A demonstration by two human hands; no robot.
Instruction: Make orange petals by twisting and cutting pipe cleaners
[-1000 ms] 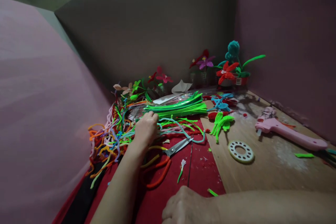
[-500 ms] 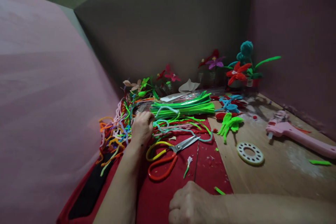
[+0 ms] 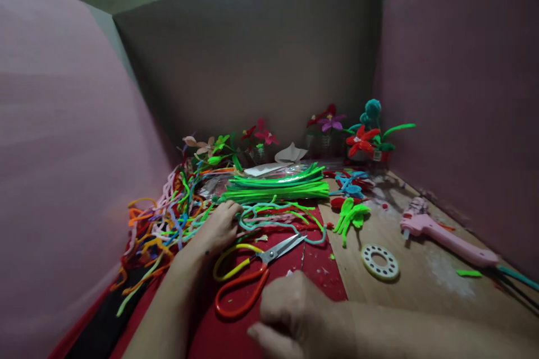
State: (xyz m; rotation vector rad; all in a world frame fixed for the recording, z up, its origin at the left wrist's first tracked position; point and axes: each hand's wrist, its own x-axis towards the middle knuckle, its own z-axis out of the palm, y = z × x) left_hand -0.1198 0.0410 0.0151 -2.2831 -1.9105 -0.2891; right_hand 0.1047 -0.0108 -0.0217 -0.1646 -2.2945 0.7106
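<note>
My left hand [image 3: 221,228] lies at the near edge of the pipe cleaner pile, its fingers closed at the end of a light blue pipe cleaner [image 3: 283,225]; the fingertips are hidden. My right hand [image 3: 297,311] is low at the front with curled fingers and the thumb along the near side. Whatever it may hold is hidden; a small white tip shows just behind its knuckles. Between the hands lie spread scissors [image 3: 266,258] with one yellow and one orange handle. A bundle of green pipe cleaners [image 3: 273,186] rests beyond my left hand.
Mixed pipe cleaners [image 3: 162,230] tangle at the left over a black strip [image 3: 105,314]. To the right are a green pipe cleaner piece [image 3: 351,217], a tape roll [image 3: 380,262] and a pink glue gun [image 3: 448,238]. Pipe cleaner flowers [image 3: 362,140] stand along the back wall.
The raised loop of light blue pipe cleaner has come down beside my left hand. My right hand has moved up over the spot where a short green stem with a white tip lay. The view has shifted.
</note>
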